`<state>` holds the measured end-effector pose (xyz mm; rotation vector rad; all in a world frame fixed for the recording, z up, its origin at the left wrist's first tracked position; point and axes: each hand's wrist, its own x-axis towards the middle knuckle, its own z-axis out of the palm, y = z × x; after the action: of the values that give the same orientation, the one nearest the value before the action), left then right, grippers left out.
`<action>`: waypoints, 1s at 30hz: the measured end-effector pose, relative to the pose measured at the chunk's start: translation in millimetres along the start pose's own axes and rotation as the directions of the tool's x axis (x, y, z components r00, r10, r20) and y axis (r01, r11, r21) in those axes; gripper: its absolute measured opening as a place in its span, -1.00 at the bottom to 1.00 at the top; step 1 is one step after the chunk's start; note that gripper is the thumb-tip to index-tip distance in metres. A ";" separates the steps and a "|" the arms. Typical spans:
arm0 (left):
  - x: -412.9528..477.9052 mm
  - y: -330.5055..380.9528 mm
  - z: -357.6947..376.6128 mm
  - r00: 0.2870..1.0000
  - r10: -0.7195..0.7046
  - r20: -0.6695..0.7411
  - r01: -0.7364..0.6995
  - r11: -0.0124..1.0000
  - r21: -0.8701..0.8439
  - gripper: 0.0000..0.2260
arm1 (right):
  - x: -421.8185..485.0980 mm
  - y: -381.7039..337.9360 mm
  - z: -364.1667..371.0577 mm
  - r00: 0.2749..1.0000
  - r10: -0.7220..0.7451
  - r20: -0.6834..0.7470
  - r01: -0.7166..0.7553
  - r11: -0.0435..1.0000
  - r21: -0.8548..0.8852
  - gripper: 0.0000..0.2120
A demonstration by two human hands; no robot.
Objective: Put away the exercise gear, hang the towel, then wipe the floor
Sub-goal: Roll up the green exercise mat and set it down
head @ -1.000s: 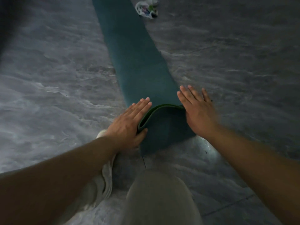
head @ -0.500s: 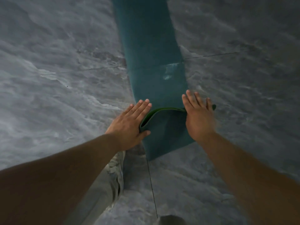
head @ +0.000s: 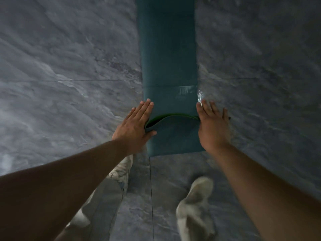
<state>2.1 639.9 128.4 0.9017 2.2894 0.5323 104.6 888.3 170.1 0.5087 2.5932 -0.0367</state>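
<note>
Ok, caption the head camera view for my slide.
Left hand and right hand flank the curled near end of a teal mat on grey floor.

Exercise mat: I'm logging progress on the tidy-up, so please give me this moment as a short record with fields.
mat: teal, laid lengthwise on the floor, running away from the person
near end: turned over into a loose first curl; the rest lies flat
left hand: fingers straight, against the curl's left edge, thumb on the curl
right hand: fingers straight, flat over the curl's right edge
floor: grey marbled tiles
shoes: pale, just behind the mat's near end
stage: rolling barely begun
</note>
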 end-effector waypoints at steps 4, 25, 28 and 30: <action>28.7 6.0 -8.2 0.994 -0.105 0.028 0.105 0.994 0.014 -0.09 | 38.1 14.3 3.7 0.995 -0.076 0.071 0.076 0.997 0.003 -0.26; 141.8 0.6 63.0 0.994 -0.028 0.105 -0.027 0.870 0.492 -0.31 | 158.6 24.9 107.2 0.975 -0.099 0.200 0.088 0.994 0.061 -0.22; 155.8 -17.5 76.8 0.986 -0.008 0.164 -0.082 0.844 0.530 -0.30 | 178.7 15.7 125.6 0.977 -0.069 0.204 0.060 0.997 0.051 -0.23; 165.6 -28.3 85.7 0.985 0.011 0.174 -0.106 0.832 0.545 -0.29 | 189.2 12.6 135.7 0.977 -0.052 0.205 0.045 0.998 0.039 -0.24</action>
<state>-49.7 750.5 -15.3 1.2370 2.2968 -0.2067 19.2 949.9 -37.9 0.4292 2.4055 -0.1431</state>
